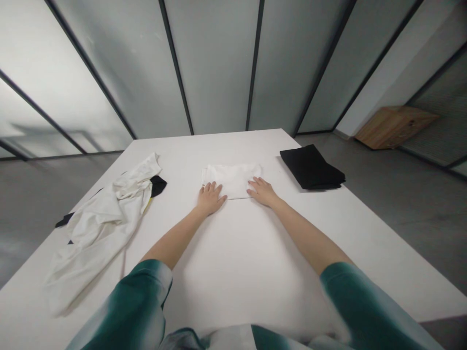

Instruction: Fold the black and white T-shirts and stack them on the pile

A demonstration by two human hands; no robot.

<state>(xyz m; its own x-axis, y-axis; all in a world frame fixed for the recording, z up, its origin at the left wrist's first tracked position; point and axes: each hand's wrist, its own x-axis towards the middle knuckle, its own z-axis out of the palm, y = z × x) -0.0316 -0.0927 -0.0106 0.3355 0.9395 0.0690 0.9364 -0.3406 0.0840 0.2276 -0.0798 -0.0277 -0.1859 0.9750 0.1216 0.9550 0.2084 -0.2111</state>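
A small folded white garment (232,178) lies flat near the middle of the white table (233,253). My left hand (209,197) rests palm down on its near left corner, fingers stretched out. My right hand (261,191) lies flat on its near right edge, fingers also spread. Neither hand grips anything. Both forearms reach out from green and white sleeves.
A loose heap of white clothing (105,218) with bits of black cloth under it lies on the table's left side. A folded black garment (312,167) sits at the far right. A wooden box (394,126) stands on the floor by the wall.
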